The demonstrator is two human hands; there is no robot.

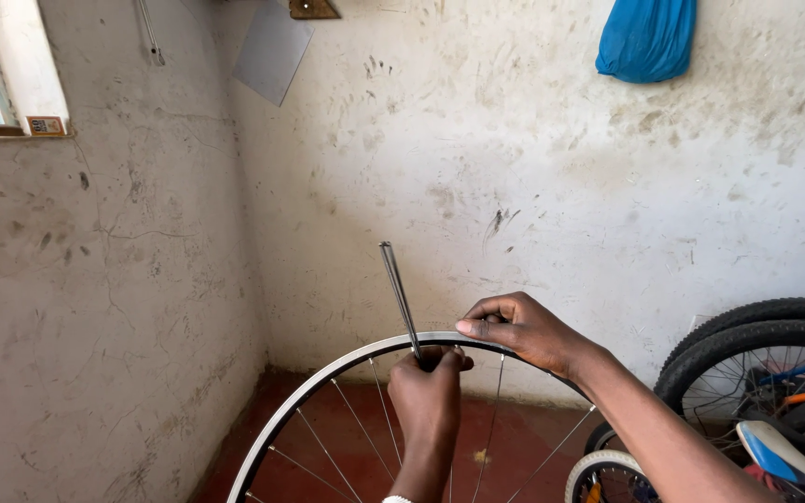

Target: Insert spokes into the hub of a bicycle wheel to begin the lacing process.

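Two rough, scuffed plaster walls [561, 186] meet in a corner above a red floor [347, 438], with one blue plastic bag [647, 37] hung high and two black rubber tyres [757, 345] of parked bicycles at the right. One bare silver wheel rim [328, 377], a thin metal hoop strung with fine wire spokes, stands upright in the middle. The right hand [524, 331] pinches the rim's top edge, while the left hand [429, 396] just beside it is fisted round one slim grey metal rod [399, 293] pointing upward.

Both forearms were bare, without sleeves; the left hand [429, 396] showed a thin white band at its wrist, and the right hand [521, 332] wore nothing.
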